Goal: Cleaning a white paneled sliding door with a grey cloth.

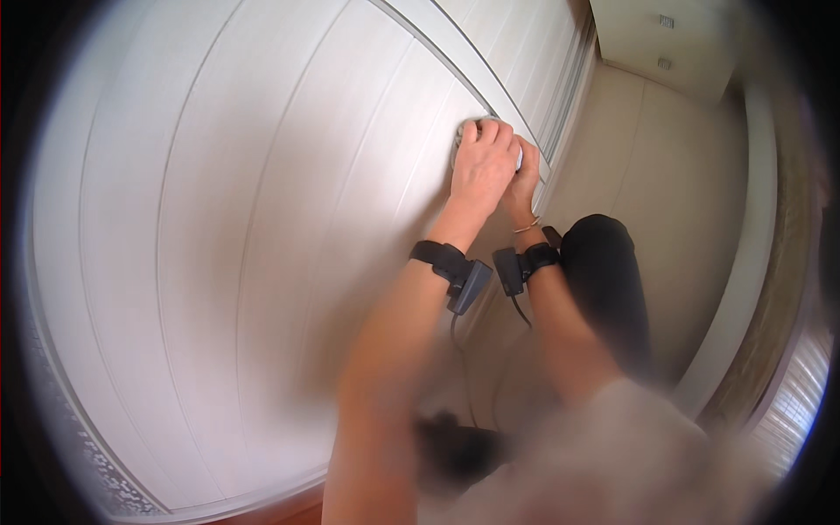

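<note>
My left hand (486,166) is pressed near the lower edge of a white grooved door panel (289,219), its fingers curled. A crumpled greyish thing (458,138), which looks like a cloth, shows beside and under those fingers. Close against it on the right is my right hand (525,182), its fingers mostly hidden behind the left. A small bit of something white (520,160) shows between the two hands; its kind cannot be made out. Black straps with dark box-shaped devices sit round both wrists, and a thin bracelet (527,225) circles the right one.
Along the panel's edge runs a pale metal frame strip (472,66), with floor tracks (567,96) beyond it. Beige floor (674,175) lies to the right, near my dark-clad knee (604,254). A pale cabinet-like block (674,35) stands at the far right. Cables (455,332) hang from the wrist devices.
</note>
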`<act>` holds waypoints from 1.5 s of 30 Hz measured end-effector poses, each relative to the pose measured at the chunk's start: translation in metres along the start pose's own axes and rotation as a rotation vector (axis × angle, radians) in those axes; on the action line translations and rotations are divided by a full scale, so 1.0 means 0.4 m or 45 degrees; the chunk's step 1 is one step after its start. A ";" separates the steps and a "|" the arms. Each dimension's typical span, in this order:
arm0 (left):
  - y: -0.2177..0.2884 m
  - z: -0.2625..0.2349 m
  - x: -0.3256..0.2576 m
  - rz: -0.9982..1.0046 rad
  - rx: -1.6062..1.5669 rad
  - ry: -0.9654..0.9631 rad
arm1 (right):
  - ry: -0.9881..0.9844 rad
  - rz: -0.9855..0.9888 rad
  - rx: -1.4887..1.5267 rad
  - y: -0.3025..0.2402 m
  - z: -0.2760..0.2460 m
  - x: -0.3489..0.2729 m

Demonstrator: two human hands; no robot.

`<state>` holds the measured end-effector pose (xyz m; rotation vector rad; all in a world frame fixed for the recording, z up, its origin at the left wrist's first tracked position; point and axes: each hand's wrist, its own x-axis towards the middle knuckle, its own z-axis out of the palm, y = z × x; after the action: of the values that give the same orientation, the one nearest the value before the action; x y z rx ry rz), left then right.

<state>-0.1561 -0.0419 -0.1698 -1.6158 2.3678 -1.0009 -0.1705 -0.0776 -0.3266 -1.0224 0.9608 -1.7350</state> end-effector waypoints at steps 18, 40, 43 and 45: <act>0.099 -0.048 -0.433 0.063 -0.133 -0.242 | -0.408 0.147 -0.381 -0.063 -0.122 -0.485; -0.013 -0.332 -0.464 -0.128 0.136 -0.274 | -0.673 -0.181 -0.089 -0.287 -0.036 -0.401; -0.061 -0.258 -0.222 -0.104 0.115 0.023 | -0.462 -0.331 -0.181 -0.326 -0.006 -0.102; -0.073 -0.192 -0.085 -0.057 0.035 0.088 | -0.277 -0.195 -0.164 -0.294 0.001 0.004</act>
<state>-0.1517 0.0160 -0.1027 -1.6579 2.3600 -1.1105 -0.2052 -0.0423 -0.2198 -1.3688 0.8826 -1.6590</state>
